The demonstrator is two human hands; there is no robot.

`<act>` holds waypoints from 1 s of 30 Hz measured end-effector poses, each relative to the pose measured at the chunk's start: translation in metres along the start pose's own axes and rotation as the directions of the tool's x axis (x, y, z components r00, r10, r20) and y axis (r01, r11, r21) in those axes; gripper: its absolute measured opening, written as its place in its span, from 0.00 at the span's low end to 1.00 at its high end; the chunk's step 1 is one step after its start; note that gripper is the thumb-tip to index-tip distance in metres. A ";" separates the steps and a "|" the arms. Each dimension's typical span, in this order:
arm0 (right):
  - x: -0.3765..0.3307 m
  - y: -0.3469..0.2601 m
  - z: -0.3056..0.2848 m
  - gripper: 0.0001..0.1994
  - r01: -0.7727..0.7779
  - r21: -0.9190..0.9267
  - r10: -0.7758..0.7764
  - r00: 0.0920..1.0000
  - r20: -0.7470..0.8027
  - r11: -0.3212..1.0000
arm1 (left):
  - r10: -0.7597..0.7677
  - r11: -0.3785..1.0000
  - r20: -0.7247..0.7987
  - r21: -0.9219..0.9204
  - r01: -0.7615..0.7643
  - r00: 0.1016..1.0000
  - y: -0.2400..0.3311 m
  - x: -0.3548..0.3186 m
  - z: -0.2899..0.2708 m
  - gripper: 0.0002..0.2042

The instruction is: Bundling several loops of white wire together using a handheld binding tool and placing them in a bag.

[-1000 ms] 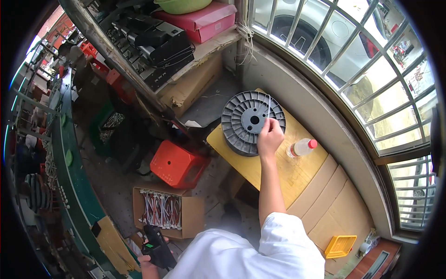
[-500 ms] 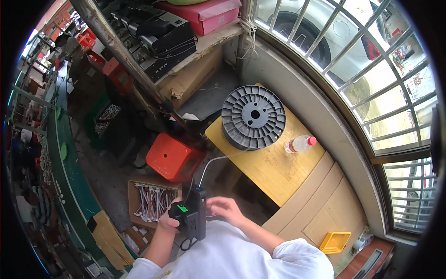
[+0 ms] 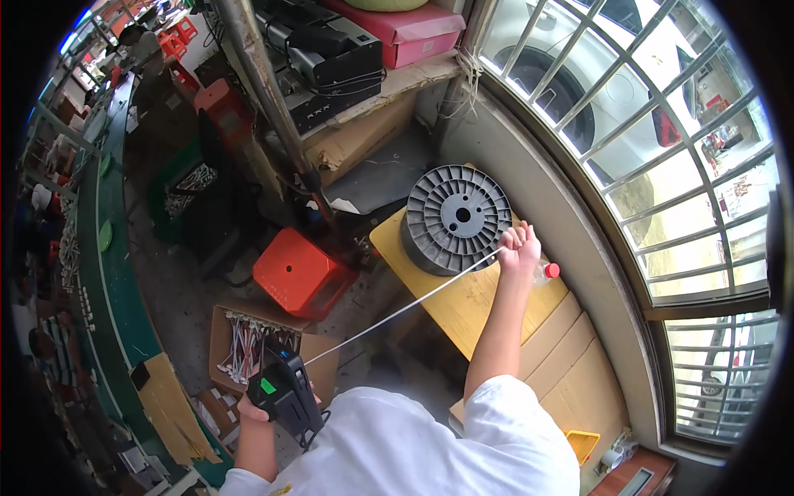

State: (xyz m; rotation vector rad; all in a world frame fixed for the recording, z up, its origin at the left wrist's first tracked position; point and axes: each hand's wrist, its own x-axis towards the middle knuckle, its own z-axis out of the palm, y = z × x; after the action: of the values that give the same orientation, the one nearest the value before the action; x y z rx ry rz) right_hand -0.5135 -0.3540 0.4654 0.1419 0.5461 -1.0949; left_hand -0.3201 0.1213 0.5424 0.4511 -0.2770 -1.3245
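My left hand is wrapped round a black boxy device with a small green patch, held low at the left of my body. A thin white cord runs taut and slanting from the device up to my right hand. The fingers of that hand are closed on the cord beside a large black spool. This ribbed spool stands on a yellow wooden table. Partly behind my right wrist is a clear bottle with a red cap.
A red stool stands left of the table. Below it, a cardboard box contains several bundled cables. Flattened cardboard lies at right, near a yellow basket. Barred windows line the right wall; a shelf with equipment is above.
My right hand has swung up and right from beside the device to the spool, drawing the cord straight. My left hand and the device have shifted left and down.
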 end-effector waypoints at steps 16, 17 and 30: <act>-0.226 0.195 -0.020 0.06 0.749 -0.657 0.980 0.183 0.078 -0.087 | 0.151 0.978 -0.264 -0.099 -0.182 0.953 -0.021 0.004 0.001 0.46; -0.224 0.191 -0.028 0.06 0.748 -0.658 0.981 0.178 0.071 -0.088 | 0.154 0.977 -0.270 -0.103 -0.187 0.951 -0.021 0.003 0.000 0.46; -0.140 0.121 -0.062 0.12 -0.538 -0.153 0.534 0.843 -0.067 0.829 | -0.030 0.957 -0.157 0.281 0.074 0.987 -0.023 -0.003 0.012 0.45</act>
State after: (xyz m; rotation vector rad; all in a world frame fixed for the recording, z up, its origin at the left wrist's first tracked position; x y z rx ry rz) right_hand -0.4772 -0.1620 0.4612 0.1501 0.5695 -0.4923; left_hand -0.3464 0.1177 0.5424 0.8050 -0.3343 -1.2987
